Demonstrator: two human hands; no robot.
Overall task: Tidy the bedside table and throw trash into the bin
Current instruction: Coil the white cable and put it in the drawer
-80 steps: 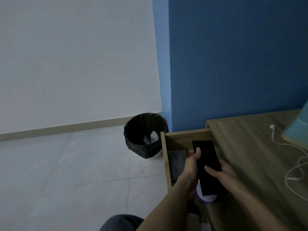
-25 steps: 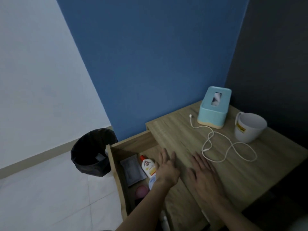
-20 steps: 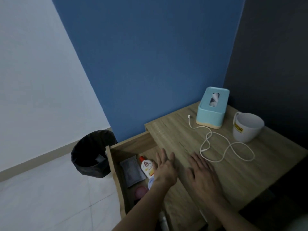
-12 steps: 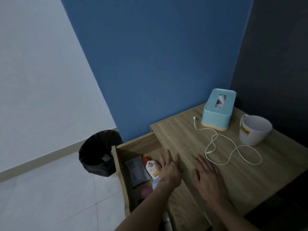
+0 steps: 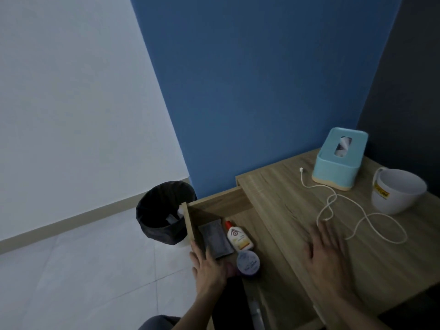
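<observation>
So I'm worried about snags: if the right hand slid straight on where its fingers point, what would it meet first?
Most likely the white cable: its plug end lies just past the right hand on the table.

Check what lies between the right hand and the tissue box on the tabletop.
Head view: the white cable loops on the tabletop between the right hand and the tissue box; nothing else there.
</observation>
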